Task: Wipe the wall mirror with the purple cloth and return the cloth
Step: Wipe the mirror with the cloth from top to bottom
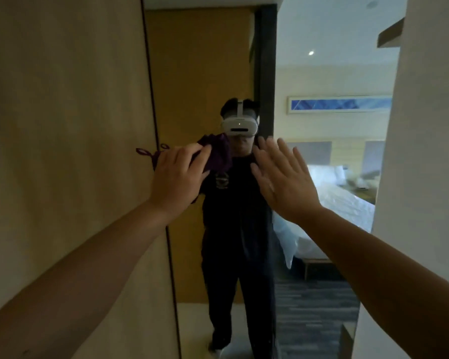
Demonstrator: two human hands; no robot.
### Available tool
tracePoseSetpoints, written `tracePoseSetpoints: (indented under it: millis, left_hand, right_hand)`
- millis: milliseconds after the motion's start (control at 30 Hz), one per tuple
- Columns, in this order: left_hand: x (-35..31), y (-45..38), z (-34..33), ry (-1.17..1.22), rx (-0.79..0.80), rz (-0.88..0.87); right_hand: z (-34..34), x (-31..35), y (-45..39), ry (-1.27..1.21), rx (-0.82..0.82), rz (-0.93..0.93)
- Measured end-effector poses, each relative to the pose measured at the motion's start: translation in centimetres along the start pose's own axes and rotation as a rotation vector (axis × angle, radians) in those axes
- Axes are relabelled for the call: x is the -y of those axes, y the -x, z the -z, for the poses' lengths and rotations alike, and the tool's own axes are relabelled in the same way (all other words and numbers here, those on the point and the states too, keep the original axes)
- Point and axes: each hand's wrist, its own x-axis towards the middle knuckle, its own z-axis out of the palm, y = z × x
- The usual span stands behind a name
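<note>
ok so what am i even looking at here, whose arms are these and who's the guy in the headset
There is just one picture, taken by a camera worn on a person's head, so the two bare arms reaching forward are that person's own. They stand in front of a tall wall mirror, and the figure wearing the white headset is simply their reflection. The left hand presses a bunched purple cloth against the glass, near the mirror's left edge. The right hand is open, fingers spread, holding nothing; whether it touches the glass is hard to tell. The beige wall panel is to the left of the mirror. The bed and the blue picture are reflections of the room behind the person.
</note>
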Motion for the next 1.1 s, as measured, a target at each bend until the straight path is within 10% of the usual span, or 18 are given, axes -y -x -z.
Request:
tracePoseSetpoints:
  millis: [567, 1100]
  left_hand:
    - [5.5, 6.7, 0.2, 0.117, -0.036, -0.040]
    - [1.3, 4.6, -6.7, 0.023, -0.137, -0.121]
  right_hand:
    - [-7.3, 6.1, 2.9, 0.249, 0.155, -0.136]
    - [-11.4, 2.6, 3.6, 0.265, -0.219, 0.081]
